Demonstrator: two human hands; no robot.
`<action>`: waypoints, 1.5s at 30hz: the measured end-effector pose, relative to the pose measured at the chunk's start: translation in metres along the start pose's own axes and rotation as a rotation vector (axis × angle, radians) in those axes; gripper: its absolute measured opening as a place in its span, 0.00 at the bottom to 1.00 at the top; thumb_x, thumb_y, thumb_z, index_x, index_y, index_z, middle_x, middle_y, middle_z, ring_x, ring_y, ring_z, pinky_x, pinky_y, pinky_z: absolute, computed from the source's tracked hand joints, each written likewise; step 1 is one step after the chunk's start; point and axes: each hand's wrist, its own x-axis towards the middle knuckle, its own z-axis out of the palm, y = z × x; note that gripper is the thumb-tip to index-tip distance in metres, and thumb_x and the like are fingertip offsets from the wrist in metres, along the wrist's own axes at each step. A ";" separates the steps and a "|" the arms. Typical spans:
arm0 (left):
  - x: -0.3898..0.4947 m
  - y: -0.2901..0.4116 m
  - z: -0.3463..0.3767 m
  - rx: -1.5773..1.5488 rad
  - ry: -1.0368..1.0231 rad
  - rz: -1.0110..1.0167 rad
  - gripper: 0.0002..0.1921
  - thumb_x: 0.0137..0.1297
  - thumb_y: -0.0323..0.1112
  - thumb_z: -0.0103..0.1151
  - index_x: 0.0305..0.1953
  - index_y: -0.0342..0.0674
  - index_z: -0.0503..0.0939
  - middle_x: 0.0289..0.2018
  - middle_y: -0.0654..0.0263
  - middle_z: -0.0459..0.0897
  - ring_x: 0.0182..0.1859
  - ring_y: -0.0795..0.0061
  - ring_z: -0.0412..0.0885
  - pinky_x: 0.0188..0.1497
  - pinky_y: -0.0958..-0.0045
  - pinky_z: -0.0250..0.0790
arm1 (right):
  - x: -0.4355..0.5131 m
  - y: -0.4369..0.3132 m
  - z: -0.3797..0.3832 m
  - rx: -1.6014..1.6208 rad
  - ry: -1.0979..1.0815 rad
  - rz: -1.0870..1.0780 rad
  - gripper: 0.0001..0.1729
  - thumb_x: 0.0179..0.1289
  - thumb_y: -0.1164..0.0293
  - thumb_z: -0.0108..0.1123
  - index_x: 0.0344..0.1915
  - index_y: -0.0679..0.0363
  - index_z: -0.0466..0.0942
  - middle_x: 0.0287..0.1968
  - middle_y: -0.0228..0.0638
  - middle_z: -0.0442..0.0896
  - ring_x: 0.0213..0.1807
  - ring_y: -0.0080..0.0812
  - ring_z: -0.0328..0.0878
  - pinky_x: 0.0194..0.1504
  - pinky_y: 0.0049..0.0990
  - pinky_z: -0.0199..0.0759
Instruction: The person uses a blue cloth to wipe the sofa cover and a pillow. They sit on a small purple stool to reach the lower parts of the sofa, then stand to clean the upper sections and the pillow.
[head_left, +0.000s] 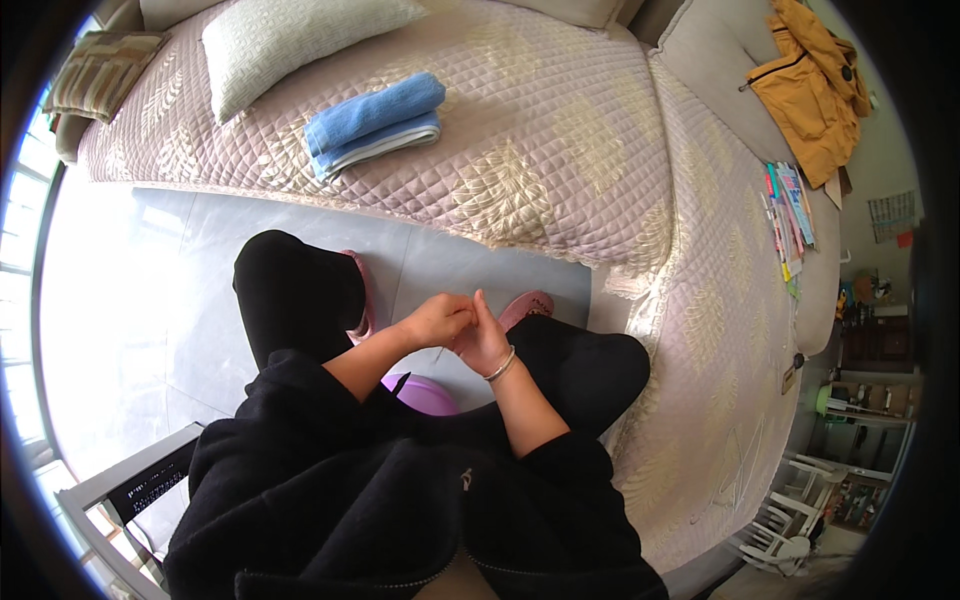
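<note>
My left hand and my right hand meet in front of me, above the gap between my knees. The left fingers are curled in against the right palm and fingers. My right thumb points up, and most of the right fingers are hidden behind the left hand. No object shows in either hand. A silver bangle circles my right wrist. Beyond my hands, a folded blue towel lies on the quilted sofa cover. Below my forearms, a purple rounded object is partly hidden by my clothes.
A pale pillow and a striped cushion lie at the sofa's far left. On the right section are a yellow jacket, several books or papers and wire hangers. A metal-framed stand is behind me at left.
</note>
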 end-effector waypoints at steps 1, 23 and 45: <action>-0.003 -0.004 -0.002 -0.034 -0.010 -0.179 0.10 0.69 0.33 0.49 0.39 0.33 0.79 0.31 0.63 0.81 0.34 0.75 0.78 0.37 0.70 0.72 | 0.000 0.006 0.001 -0.001 0.024 0.052 0.35 0.71 0.37 0.36 0.54 0.54 0.75 0.52 0.29 0.79 0.48 0.27 0.76 0.44 0.30 0.73; 0.008 -0.027 -0.011 -0.559 0.103 -0.168 0.20 0.59 0.22 0.56 0.54 0.26 0.76 0.41 0.59 0.82 0.43 0.73 0.80 0.50 0.74 0.71 | 0.007 -0.017 -0.017 -0.424 0.231 -0.301 0.15 0.71 0.71 0.50 0.50 0.69 0.77 0.44 0.38 0.83 0.44 0.28 0.80 0.46 0.26 0.73; 0.016 -0.038 0.002 -0.392 0.334 -0.666 0.15 0.65 0.30 0.59 0.50 0.27 0.80 0.34 0.61 0.84 0.35 0.76 0.80 0.41 0.75 0.74 | 0.148 -0.053 -0.335 -1.603 1.013 0.286 0.21 0.59 0.67 0.49 0.48 0.66 0.79 0.50 0.52 0.81 0.54 0.50 0.78 0.58 0.40 0.69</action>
